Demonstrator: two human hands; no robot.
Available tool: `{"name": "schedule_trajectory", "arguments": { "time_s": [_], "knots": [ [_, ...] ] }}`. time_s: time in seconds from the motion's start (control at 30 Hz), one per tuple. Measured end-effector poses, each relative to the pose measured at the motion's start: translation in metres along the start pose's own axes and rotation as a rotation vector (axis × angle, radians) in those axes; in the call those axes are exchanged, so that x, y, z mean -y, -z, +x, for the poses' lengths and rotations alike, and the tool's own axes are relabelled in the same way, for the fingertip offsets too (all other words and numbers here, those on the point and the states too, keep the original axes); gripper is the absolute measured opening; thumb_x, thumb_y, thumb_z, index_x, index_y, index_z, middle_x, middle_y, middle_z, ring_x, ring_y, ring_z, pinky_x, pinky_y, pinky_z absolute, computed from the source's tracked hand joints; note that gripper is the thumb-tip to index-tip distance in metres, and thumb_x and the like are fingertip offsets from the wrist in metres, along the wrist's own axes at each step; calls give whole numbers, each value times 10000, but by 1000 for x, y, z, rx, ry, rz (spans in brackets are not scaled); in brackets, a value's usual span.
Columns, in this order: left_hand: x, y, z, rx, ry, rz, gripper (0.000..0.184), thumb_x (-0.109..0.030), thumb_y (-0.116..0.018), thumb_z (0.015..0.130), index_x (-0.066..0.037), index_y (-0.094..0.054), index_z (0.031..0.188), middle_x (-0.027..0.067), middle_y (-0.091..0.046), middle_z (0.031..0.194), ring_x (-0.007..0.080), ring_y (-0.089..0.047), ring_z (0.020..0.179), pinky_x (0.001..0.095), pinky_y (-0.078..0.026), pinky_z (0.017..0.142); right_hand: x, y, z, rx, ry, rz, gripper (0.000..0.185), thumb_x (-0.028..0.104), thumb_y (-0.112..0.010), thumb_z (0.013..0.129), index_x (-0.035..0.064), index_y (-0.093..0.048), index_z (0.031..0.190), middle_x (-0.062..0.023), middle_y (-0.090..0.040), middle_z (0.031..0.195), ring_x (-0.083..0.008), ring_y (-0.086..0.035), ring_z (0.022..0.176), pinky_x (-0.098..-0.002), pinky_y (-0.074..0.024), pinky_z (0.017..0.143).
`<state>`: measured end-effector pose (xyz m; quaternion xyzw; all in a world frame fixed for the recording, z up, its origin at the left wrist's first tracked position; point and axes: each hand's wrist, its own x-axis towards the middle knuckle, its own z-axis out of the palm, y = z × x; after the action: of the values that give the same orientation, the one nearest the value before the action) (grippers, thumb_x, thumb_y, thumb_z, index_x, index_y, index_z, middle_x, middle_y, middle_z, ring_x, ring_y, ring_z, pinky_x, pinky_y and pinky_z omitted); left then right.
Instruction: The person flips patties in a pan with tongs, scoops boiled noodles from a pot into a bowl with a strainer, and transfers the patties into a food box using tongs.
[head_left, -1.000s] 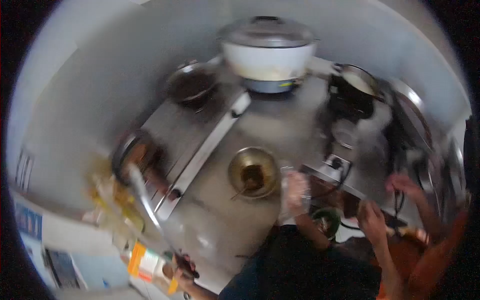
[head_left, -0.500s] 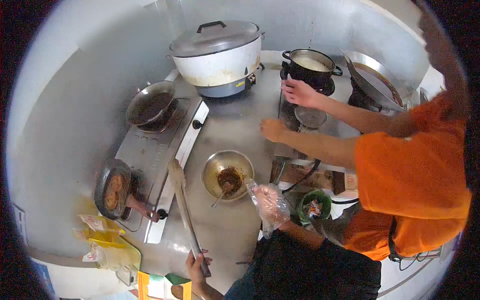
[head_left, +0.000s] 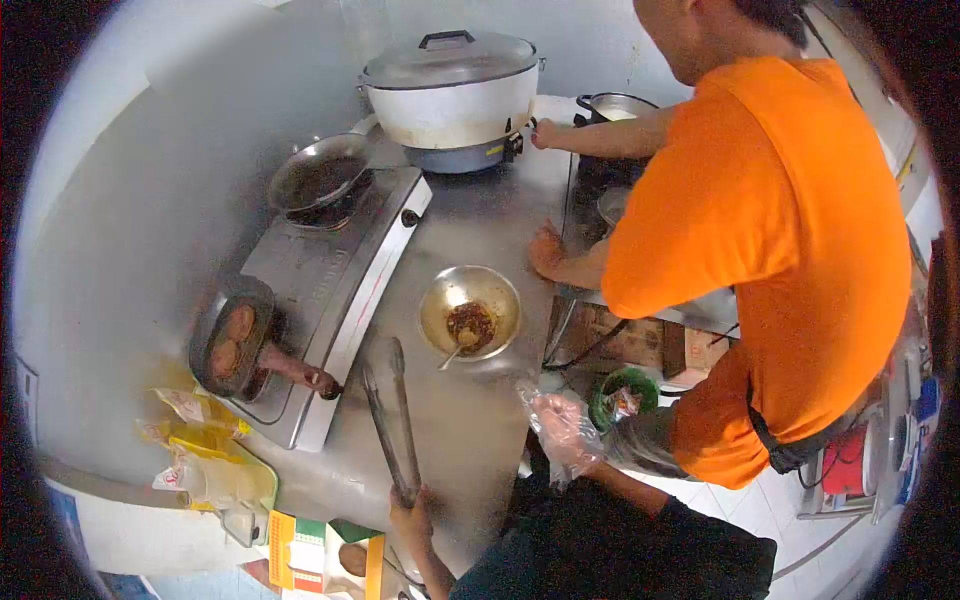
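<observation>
Long metal tongs [head_left: 392,425] are in my left hand [head_left: 410,515], gripped near the handle end. Their tips point up across the steel counter and stand slightly apart. My right hand [head_left: 565,430] wears a loose clear plastic glove; its fingers look loosely apart, with nothing visible in them. It hovers by the counter edge, below and right of a metal bowl [head_left: 508,300]. Dark sauce [head_left: 470,322] and a spoon [head_left: 452,355] are in the bowl. Left of the tongs, a small dark pan [head_left: 215,310] on the stove holds browned patties [head_left: 232,340].
A two-burner gas stove [head_left: 345,345] carries another pan [head_left: 300,185] at its back. Behind stands a large rice cooker [head_left: 450,105]. A co-worker in orange [head_left: 760,220] reaches towards it from the right, near a pot [head_left: 625,105]. Yellow packets [head_left: 205,455] lie lower left.
The tongs have swung more upright and their arms now show apart. My right hand has shifted slightly right and down. The co-worker has leaned in, one hand now beside the rice cooker's knob.
</observation>
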<state>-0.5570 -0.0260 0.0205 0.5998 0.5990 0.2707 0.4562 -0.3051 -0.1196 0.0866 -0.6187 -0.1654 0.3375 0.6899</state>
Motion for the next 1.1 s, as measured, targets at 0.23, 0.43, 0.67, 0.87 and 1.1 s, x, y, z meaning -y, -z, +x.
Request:
{"name": "schedule_trajectory", "arguments": {
  "time_s": [0.23, 0.43, 0.67, 0.87, 1.1],
  "knots": [
    [4, -8, 1, -201, -257, 425, 629, -213, -666, 552, 44, -376, 1047, 235, -416, 996, 357, -412, 928, 374, -356, 768, 12, 1, -23, -20, 30, -51, 246, 268, -478, 793, 78, -508, 641, 50, -447, 560, -40, -370, 493, -201, -287, 409],
    [5, -9, 6, -216, -216, 533, 675, -211, -685, 479, -2, -374, 1040, 225, -383, 952, 380, -373, 906, 412, -331, 781, -10, 20, -34, -131, 115, -257, 263, 247, -472, 799, 52, -509, 627, 40, -469, 586, -38, -391, 535, -206, -320, 446],
    [-28, -40, 7, -158, -215, 848, 679, -299, -642, 543, -27, -349, 1091, 202, -369, 1070, 347, -370, 977, 415, -318, 799, -12, 41, -41, -199, 456, -149, 246, 190, -483, 780, 17, -454, 607, 2, -475, 596, -62, -400, 565, -238, -341, 481],
    [-15, -73, 6, -208, -568, 881, 667, -343, -589, 588, -41, -321, 1118, 190, -375, 1072, 336, -383, 973, 415, -323, 799, -45, 96, -99, -283, 466, -229, 260, 207, -482, 772, 20, -411, 605, -20, -398, 594, -96, -360, 572, -273, -318, 500],
    [-8, -80, -29, -132, -792, 839, 623, -355, -567, 612, -41, -340, 1100, 182, -384, 1068, 332, -386, 973, 414, -322, 799, -55, 135, -258, -762, 269, -156, 285, 293, -467, 779, 27, -505, 683, -34, -444, 565, -121, -404, 560, -278, -334, 505]
  ]
}}
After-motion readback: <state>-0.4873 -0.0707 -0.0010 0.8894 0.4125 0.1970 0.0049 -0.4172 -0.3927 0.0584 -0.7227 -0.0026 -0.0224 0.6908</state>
